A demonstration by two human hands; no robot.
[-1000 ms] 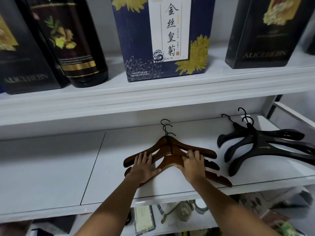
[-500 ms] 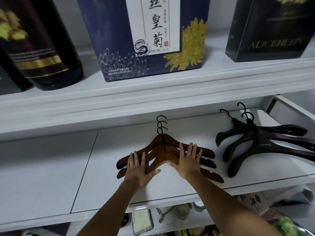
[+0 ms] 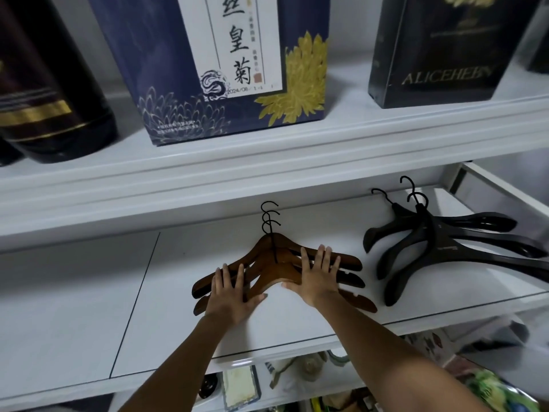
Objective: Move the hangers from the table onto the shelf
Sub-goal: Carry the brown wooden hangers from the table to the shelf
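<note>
Three brown wooden hangers (image 3: 274, 264) lie stacked flat on the white shelf (image 3: 178, 292), black hooks pointing to the back. My left hand (image 3: 230, 295) rests flat on their left arms, fingers spread. My right hand (image 3: 316, 276) lies flat on their right arms, fingers spread too. Neither hand grips anything. To the right, three black hangers (image 3: 439, 248) lie fanned out on the same shelf.
The upper shelf carries a dark bottle (image 3: 50, 93), a blue box with yellow flowers (image 3: 225, 63) and a black box (image 3: 439, 49). A white side wall (image 3: 502, 194) bounds the shelf on the right. Below the shelf edge, cluttered items (image 3: 297, 379) show.
My fingers went from curled on the brown hangers to flat and spread. The stack slid slightly back into the shelf, and my head came closer.
</note>
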